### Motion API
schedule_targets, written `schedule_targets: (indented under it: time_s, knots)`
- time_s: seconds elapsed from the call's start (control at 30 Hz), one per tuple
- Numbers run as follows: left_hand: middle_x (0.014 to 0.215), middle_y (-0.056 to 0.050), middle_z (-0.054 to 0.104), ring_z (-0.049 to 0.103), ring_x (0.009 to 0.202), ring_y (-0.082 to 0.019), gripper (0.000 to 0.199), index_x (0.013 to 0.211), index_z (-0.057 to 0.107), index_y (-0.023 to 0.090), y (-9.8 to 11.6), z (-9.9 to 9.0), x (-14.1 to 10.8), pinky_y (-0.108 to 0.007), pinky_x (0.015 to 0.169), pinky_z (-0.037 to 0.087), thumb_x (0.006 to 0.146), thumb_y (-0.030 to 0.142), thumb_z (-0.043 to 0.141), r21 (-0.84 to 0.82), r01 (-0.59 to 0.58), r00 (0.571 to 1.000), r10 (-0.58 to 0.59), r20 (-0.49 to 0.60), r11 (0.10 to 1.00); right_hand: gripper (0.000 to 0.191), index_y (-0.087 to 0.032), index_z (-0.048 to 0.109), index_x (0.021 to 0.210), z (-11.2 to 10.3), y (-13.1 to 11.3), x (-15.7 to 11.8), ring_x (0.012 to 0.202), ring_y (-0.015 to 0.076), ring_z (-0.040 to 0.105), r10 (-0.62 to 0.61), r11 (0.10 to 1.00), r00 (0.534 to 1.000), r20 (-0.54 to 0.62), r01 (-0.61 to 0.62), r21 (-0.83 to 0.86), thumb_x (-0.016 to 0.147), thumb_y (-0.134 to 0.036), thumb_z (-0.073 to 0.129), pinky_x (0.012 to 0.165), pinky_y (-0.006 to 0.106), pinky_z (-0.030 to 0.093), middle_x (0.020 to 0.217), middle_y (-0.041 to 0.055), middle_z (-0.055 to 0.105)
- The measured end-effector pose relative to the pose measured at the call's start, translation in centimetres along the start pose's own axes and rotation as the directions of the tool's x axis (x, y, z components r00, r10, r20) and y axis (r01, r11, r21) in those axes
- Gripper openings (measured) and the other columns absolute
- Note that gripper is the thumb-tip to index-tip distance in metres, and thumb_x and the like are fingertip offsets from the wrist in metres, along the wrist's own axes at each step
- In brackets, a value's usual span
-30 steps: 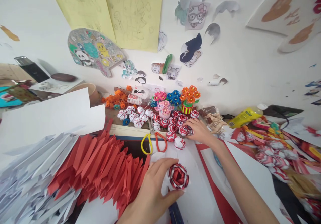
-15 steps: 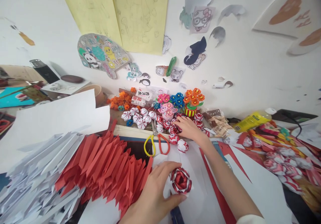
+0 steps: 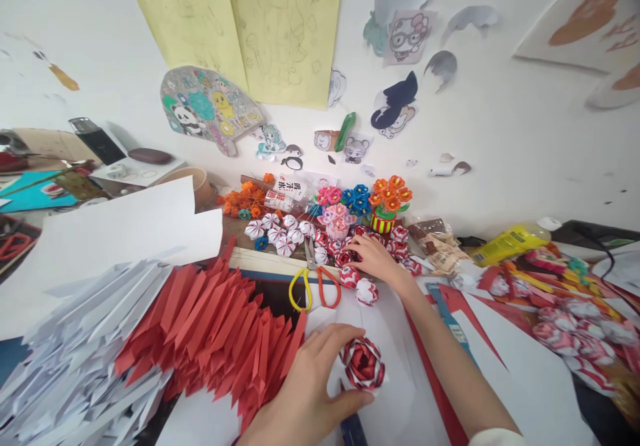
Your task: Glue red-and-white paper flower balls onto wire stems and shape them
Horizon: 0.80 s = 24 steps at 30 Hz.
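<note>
My left hand [image 3: 313, 383] grips a red-and-white folded paper flower [image 3: 364, 364] between thumb and fingers, over white paper at the bottom middle. Farther up, my right hand [image 3: 375, 257] reaches in among several similar flowers, its fingers bent over a paper flower [image 3: 343, 259]; the thumb side is partly hidden. Just in front of that hand lie two more flowers, the nearest a whiter one [image 3: 367, 292]. Scissors [image 3: 314, 279] with one yellow and one red handle loop lie left of the right hand. A dark blue tool [image 3: 353, 427] lies under the left hand, partly covered.
Folded red paper strips [image 3: 210, 333] and white strips [image 3: 95, 339] are heaped on the left. Small flower pots [image 3: 384, 221] stand along the wall. More paper flowers [image 3: 575, 339] and a yellow bottle [image 3: 511, 243] lie on the right. A red paper strip [image 3: 433, 379] runs beneath my right forearm.
The camera view has shifted slightly, moving the scene a little to the right. The left hand still holds the flower, and the right hand stays among the others with little movement.
</note>
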<state>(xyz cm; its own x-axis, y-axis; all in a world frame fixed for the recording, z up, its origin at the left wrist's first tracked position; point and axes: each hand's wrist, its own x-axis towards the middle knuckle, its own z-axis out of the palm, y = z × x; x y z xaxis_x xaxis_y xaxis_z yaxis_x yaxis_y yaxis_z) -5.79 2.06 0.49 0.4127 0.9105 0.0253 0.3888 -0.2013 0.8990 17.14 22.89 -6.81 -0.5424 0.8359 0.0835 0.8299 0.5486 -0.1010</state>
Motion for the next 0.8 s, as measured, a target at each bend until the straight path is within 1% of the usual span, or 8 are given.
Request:
schedule_targets:
  time_s: [0.1, 0.17, 0.3, 0.43, 0.5, 0.57, 0.67, 0.8]
  knots:
    - [0.128, -0.003, 0.066, 0.064, 0.115, -0.024, 0.068, 0.129, 0.059, 0.029, 0.0, 0.0, -0.1, -0.034, 0.102, 0.051, 0.069, 0.014, 0.087, -0.007, -0.008, 1.000, 0.008, 0.005, 1.000, 0.027, -0.026, 0.071, 0.118, -0.6, 1.2, -0.1, 0.109, 0.0235, 0.061, 0.020, 1.000, 1.000, -0.006, -0.020, 0.021, 0.093, -0.033, 0.064, 0.094, 0.036, 0.047, 0.114, 0.0068, 0.068]
    - [0.128, -0.002, 0.066, 0.064, 0.115, -0.023, 0.068, 0.130, 0.058, 0.030, 0.1, -0.1, -0.1, -0.033, 0.101, 0.051, 0.070, 0.015, 0.086, -0.004, -0.010, 1.000, 0.010, 0.003, 1.000, 0.027, -0.024, 0.070, 0.120, -0.7, 2.0, -0.1, 0.107, 0.0238, 0.062, 0.064, 0.998, 0.998, -0.019, -0.064, 0.013, 0.094, -0.025, 0.060, 0.094, 0.036, 0.047, 0.112, 0.0081, 0.068]
    - [0.130, -0.003, 0.066, 0.063, 0.118, -0.024, 0.067, 0.131, 0.056, 0.030, -0.1, 0.0, -0.1, -0.034, 0.101, 0.052, 0.073, 0.018, 0.086, 0.023, -0.038, 0.999, 0.038, -0.003, 0.999, 0.036, -0.021, 0.068, 0.123, -0.1, 2.5, 0.2, 0.109, 0.0283, 0.061, 0.132, 0.991, 0.991, -0.030, -0.133, -0.017, 0.088, -0.028, 0.068, 0.095, 0.041, 0.047, 0.116, 0.0114, 0.067]
    - [0.131, -0.005, 0.065, 0.063, 0.119, -0.024, 0.068, 0.134, 0.054, 0.030, -0.6, 0.3, 0.0, -0.033, 0.101, 0.052, 0.074, 0.021, 0.086, 0.061, -0.084, 0.996, 0.085, -0.013, 0.995, 0.049, -0.021, 0.062, 0.131, 0.0, 1.6, 0.9, 0.116, 0.0318, 0.057, 0.141, 0.989, 0.989, -0.043, -0.142, -0.029, 0.083, -0.026, 0.072, 0.098, 0.044, 0.045, 0.123, 0.0132, 0.065]
    - [0.132, -0.005, 0.064, 0.063, 0.120, -0.024, 0.070, 0.135, 0.053, 0.030, -0.9, 0.4, 0.0, -0.033, 0.102, 0.052, 0.074, 0.023, 0.086, 0.075, -0.114, 0.993, 0.116, -0.020, 0.991, 0.046, -0.022, 0.063, 0.130, -0.6, 1.0, 1.5, 0.114, 0.0305, 0.058, 0.120, 0.993, 0.992, -0.039, -0.121, -0.016, 0.084, -0.022, 0.069, 0.097, 0.042, 0.046, 0.122, 0.0120, 0.066]
    - [0.133, -0.004, 0.063, 0.063, 0.121, -0.023, 0.071, 0.137, 0.051, 0.031, -1.0, 0.4, -0.1, -0.031, 0.102, 0.052, 0.075, 0.023, 0.085, 0.079, -0.134, 0.990, 0.137, -0.032, 0.988, 0.035, -0.023, 0.067, 0.122, -1.4, 0.3, 2.2, 0.111, 0.0272, 0.061, 0.074, 0.997, 0.997, -0.016, -0.074, 0.009, 0.088, -0.022, 0.064, 0.095, 0.038, 0.046, 0.118, 0.0092, 0.068]
    - [0.134, -0.004, 0.063, 0.062, 0.122, -0.022, 0.071, 0.137, 0.051, 0.031, -1.0, 0.3, -0.2, -0.031, 0.104, 0.051, 0.075, 0.023, 0.085, 0.082, -0.127, 0.991, 0.131, -0.039, 0.988, 0.024, -0.027, 0.071, 0.112, -2.0, -1.2, 3.5, 0.106, 0.0225, 0.065, -0.024, 0.999, 0.998, 0.058, 0.022, 0.047, 0.090, -0.034, 0.065, 0.092, 0.031, 0.047, 0.114, 0.0047, 0.072]
    - [0.131, -0.005, 0.065, 0.063, 0.121, -0.023, 0.073, 0.134, 0.054, 0.028, -1.0, 0.3, 0.0, -0.033, 0.105, 0.051, 0.070, 0.022, 0.089, 0.087, -0.110, 0.994, 0.112, -0.017, 0.990, 0.041, -0.026, 0.069, 0.117, -1.4, -3.5, 5.0, 0.103, 0.0246, 0.069, -0.062, 0.998, 0.987, 0.151, 0.059, 0.027, 0.083, -0.048, 0.073, 0.083, 0.029, 0.049, 0.110, 0.0055, 0.074]
